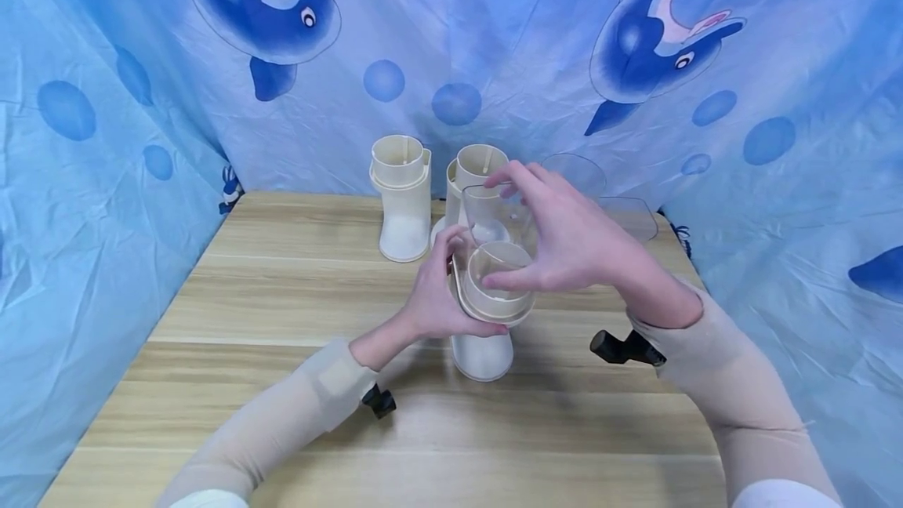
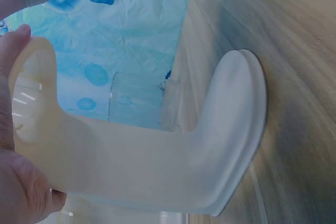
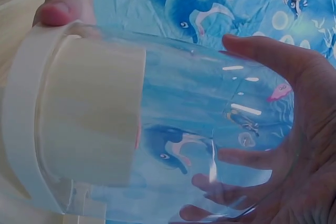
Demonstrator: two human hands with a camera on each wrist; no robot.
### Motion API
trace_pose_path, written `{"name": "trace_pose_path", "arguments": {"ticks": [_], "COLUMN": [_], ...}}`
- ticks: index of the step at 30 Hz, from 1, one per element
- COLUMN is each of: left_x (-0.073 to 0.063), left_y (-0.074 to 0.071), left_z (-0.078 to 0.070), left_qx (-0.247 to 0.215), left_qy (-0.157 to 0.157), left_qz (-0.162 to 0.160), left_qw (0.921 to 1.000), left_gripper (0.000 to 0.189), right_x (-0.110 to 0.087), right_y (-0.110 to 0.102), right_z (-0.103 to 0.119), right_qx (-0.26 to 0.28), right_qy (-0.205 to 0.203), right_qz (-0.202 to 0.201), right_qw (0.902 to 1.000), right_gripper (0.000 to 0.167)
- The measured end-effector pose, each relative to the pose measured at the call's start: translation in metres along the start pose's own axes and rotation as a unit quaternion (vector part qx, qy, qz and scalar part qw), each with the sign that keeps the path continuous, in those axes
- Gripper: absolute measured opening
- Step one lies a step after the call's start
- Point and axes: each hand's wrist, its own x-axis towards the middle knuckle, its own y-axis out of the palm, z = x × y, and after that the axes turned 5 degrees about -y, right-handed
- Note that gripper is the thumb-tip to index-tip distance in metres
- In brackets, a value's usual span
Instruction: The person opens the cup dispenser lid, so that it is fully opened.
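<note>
My left hand [image 1: 440, 292] grips the flared collar of a cream boot-shaped stand [image 1: 483, 355], which stands upright on the table. In the left wrist view, the stand's [image 2: 131, 166] rounded foot shows fully, with the left hand [image 2: 23, 182] round its upper end. A clear plastic cup [image 1: 497, 214] sits upside down over the stand's open cylinder [image 3: 92, 111]. My right hand [image 1: 564, 237] holds this cup [image 3: 184, 98] round its closed end, thumb and fingers on opposite sides. Whether the cup is fully seated, I cannot tell.
Behind the hands stand two similar cream stands, one at the left [image 1: 404, 202] and one partly hidden [image 1: 480, 163]. Clear containers [image 1: 631, 218] lie or stand at the back right. A dolphin-printed blue curtain [image 1: 451, 38] encloses the wooden table [image 1: 296, 288].
</note>
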Motion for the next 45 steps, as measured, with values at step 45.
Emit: {"name": "trace_pose_path", "arguments": {"ticks": [45], "left_x": [0.0], "left_y": [0.004], "left_z": [0.008], "left_qx": [-0.038], "left_qy": [-0.012], "left_qz": [0.045], "left_qw": [0.9982], "left_gripper": [0.136], "right_x": [0.001], "right_y": [-0.008], "right_z": [0.003], "right_qx": [-0.019], "right_qy": [-0.013], "right_qz": [0.012], "right_qw": [0.9997], "right_gripper": [0.1]}}
